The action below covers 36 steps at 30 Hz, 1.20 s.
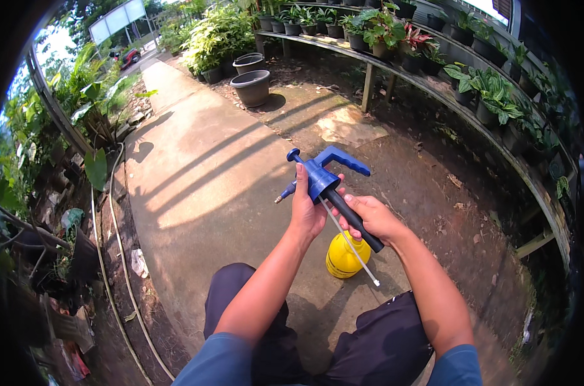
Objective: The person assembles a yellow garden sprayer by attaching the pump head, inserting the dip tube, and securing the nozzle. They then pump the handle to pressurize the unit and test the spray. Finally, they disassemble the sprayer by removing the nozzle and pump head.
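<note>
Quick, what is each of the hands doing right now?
Left hand: closed around the blue sprayer head.
Right hand: closed on the sprayer head's black tube.

Two hands, one sprayer head, one yellow tank, two big empty pots.

The person's left hand (307, 209) and right hand (369, 217) hold one blue pump sprayer head (324, 177) with one black grip and one thin white dip tube (353, 248); one yellow tank (345, 256) stands on the concrete path (195, 180) below it. Two large dark empty pots (252, 87) sit near the path's far right edge. One hose (115, 257) runs along its left edge. One long plank shelf (433, 83) carries potted plants, perhaps twenty or more, too crowded to count surely. One red vehicle (130, 56) shows far off.
</note>
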Each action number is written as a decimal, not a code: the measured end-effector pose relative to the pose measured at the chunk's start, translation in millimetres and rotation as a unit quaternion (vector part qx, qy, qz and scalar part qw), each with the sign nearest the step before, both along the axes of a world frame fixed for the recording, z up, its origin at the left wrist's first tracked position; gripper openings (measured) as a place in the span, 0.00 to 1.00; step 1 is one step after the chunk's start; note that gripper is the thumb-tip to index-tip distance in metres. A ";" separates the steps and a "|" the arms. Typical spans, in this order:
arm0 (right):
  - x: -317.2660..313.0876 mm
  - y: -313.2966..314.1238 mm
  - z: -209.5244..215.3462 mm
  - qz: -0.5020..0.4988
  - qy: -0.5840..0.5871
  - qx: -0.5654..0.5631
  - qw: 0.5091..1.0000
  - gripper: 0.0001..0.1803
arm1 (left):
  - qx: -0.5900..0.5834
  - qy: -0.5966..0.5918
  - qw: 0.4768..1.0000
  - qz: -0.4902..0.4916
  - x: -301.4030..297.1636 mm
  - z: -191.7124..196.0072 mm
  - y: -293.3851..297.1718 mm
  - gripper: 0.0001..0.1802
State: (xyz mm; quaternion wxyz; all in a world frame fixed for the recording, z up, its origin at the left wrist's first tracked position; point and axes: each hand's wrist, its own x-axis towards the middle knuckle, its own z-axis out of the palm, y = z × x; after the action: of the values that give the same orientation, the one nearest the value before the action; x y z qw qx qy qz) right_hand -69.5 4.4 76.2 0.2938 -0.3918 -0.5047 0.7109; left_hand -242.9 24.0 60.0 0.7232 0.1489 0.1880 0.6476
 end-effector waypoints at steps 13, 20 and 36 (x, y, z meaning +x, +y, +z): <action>-51.3 -15.0 7.9 -0.202 -0.405 0.525 0.721 0.17 | 0.064 0.093 0.986 0.125 -24.7 17.0 22.7 0.23; 8.1 -10.0 18.6 0.017 -0.060 -0.031 0.998 0.34 | 0.215 0.049 0.975 0.008 -23.7 29.2 0.5 0.31; -17.4 -31.1 41.7 -0.021 -0.090 0.080 0.993 0.26 | 0.127 0.036 0.986 0.100 -53.6 55.7 8.2 0.26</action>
State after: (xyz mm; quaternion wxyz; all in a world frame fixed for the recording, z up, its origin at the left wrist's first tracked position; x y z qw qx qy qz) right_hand -86.9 -26.7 117.8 0.2928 -0.4399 -0.5760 0.6237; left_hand -296.5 32.1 115.8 0.6232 0.2430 0.1442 0.7292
